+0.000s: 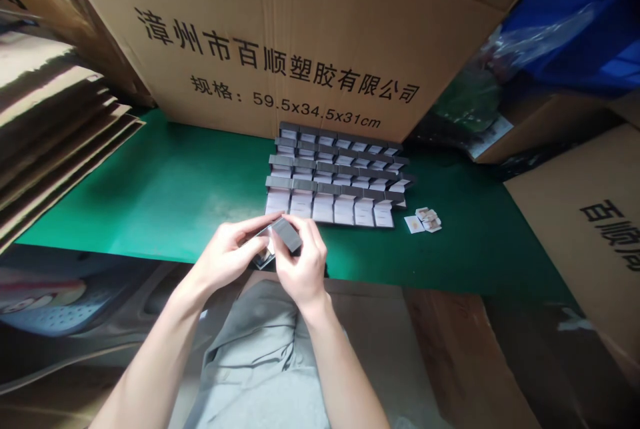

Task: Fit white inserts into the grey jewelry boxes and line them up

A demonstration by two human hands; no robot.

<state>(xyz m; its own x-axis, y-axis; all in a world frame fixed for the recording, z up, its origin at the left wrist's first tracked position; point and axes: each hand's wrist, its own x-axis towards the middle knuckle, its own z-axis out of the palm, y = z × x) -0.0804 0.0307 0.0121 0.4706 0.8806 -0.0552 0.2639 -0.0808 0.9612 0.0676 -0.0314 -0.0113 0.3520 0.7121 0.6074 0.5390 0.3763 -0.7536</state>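
A small dark grey box (287,234) is held between both my hands, over the front edge of the green table. My left hand (227,252) grips its left side, with the thumb across the top. From the right, my right hand (304,266) closes around it, thumb pressed on the face. Part of the inside looks pale, but my fingers hide most of it. Just beyond my hands stand several rows of similar small boxes (324,209) with dark raised lids and white insides. To their right lie a few small white cards or paper pieces (424,220).
A large cardboard carton (280,9) with black printing stands behind the rows on the green table (200,176). Flat cardboard sheets (60,129) are stacked at the left. Another carton (585,216) and a blue bin (575,22) are at the right.
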